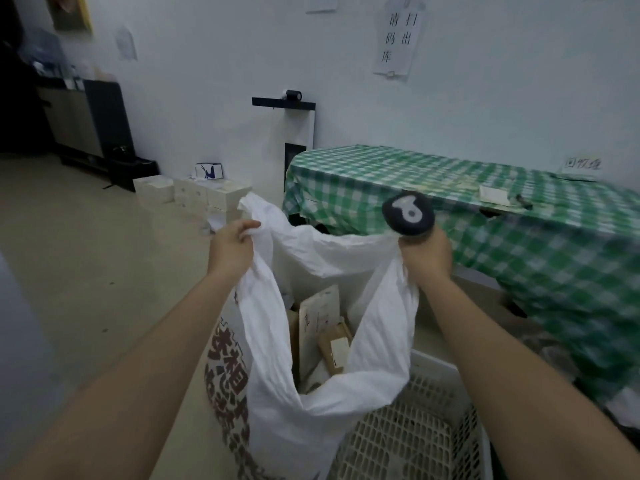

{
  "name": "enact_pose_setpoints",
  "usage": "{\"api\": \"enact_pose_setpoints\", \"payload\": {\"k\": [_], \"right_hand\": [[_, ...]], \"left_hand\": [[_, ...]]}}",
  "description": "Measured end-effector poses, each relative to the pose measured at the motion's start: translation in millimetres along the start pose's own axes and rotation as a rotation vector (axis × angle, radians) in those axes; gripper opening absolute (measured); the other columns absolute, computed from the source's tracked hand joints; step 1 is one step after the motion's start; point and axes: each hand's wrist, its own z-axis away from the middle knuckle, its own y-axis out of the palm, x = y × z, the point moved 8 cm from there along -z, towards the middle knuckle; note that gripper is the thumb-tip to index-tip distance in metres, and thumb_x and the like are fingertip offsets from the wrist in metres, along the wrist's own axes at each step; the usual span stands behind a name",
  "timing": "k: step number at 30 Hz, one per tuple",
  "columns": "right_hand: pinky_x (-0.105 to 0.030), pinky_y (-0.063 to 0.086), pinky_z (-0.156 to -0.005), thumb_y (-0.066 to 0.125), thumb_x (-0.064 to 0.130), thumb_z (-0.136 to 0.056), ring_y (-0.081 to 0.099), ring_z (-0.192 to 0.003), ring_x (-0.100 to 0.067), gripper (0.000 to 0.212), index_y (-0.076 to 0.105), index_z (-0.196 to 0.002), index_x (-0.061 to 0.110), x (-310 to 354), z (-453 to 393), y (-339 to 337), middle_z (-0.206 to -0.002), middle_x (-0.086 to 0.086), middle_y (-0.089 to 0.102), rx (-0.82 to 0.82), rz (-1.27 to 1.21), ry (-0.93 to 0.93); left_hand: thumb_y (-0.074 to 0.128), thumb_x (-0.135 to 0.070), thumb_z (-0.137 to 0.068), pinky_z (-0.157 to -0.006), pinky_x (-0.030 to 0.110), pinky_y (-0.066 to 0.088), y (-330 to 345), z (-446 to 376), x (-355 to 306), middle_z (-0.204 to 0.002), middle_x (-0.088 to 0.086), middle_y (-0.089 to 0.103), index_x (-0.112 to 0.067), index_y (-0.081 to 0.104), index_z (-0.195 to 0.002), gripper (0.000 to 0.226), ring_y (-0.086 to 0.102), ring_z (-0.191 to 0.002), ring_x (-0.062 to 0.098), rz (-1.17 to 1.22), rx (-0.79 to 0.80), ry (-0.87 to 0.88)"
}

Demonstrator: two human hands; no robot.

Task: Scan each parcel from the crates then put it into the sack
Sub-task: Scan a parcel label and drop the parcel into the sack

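Observation:
A big white woven sack (277, 344) with dark printed characters stands open in front of me. My left hand (231, 244) grips its left rim. My right hand (426, 255) grips the right rim together with a dark handheld scanner (408, 213), whose round head sticks up above my fist. Inside the sack lie several parcels (323, 336): brown cardboard boxes and a pale flat envelope. A white lattice crate (415, 434) sits low on the right, pressed against the sack; its visible part shows no parcel.
A table under a green checked cloth (467, 209) stands to the right, with a small pale packet (493, 195) on it. White boxes (194, 195) are stacked on the floor by the wall. A black-and-white stand (298, 140) rises behind the sack. Bare floor lies to the left.

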Motion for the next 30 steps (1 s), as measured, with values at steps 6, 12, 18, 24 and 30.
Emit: {"api": "enact_pose_setpoints", "payload": {"k": [6, 12, 18, 24, 30], "right_hand": [[-0.033, 0.043, -0.067, 0.058, 0.007, -0.082, 0.058, -0.082, -0.03, 0.015, 0.06, -0.096, 0.012, -80.1, 29.2, -32.3, -0.087, -0.01, 0.061, -0.099, 0.037, 0.235], [-0.032, 0.041, -0.067, 0.059, 0.008, -0.087, 0.051, -0.078, -0.025, 0.013, 0.057, -0.098, 0.012, -77.1, 35.4, -79.2, -0.082, -0.005, 0.054, -0.145, 0.074, 0.226], [-0.037, 0.049, -0.083, 0.073, 0.015, -0.079, 0.061, -0.104, -0.03, 0.028, 0.062, -0.105, 0.013, -84.3, 64.3, -79.1, -0.109, -0.013, 0.067, -0.072, -0.009, 0.204], [-0.043, 0.054, -0.086, 0.075, 0.022, -0.079, 0.065, -0.1, -0.031, 0.033, 0.066, -0.108, 0.009, -86.7, 83.7, -102.6, -0.105, -0.015, 0.07, -0.072, -0.038, 0.244], [-0.043, 0.054, -0.087, 0.075, 0.02, -0.079, 0.066, -0.098, -0.028, 0.036, 0.066, -0.111, 0.006, -86.3, 105.5, -136.0, -0.102, -0.013, 0.072, -0.081, -0.055, 0.24]], "left_hand": [[0.044, 0.004, -0.089, -0.081, 0.02, 0.038, 8.6, 22.6, 38.3, -0.123, 0.012, 0.064, -0.012, 0.07, -0.111, 0.037, 0.058, -0.112, 0.029, -0.06, 0.094, -0.045], [0.046, 0.0, -0.092, -0.088, 0.025, 0.04, 13.7, 42.8, 39.6, -0.125, 0.009, 0.062, -0.011, 0.064, -0.12, 0.035, 0.055, -0.113, 0.026, -0.035, 0.151, -0.083], [0.044, -0.001, -0.091, -0.099, 0.034, 0.04, 20.3, 68.3, 29.3, -0.133, 0.011, 0.056, -0.008, 0.057, -0.13, 0.041, 0.05, -0.122, 0.03, -0.051, 0.215, -0.074], [0.045, -0.002, -0.093, -0.104, 0.029, 0.033, 17.7, 90.7, 1.7, -0.144, 0.008, 0.046, -0.01, 0.052, -0.134, 0.043, 0.04, -0.134, 0.024, -0.044, 0.208, -0.025], [0.052, -0.004, -0.094, -0.091, 0.018, 0.039, 32.2, 129.3, -50.4, -0.133, 0.001, 0.055, -0.016, 0.058, -0.124, 0.033, 0.048, -0.126, 0.018, 0.127, 0.244, 0.123]]}}
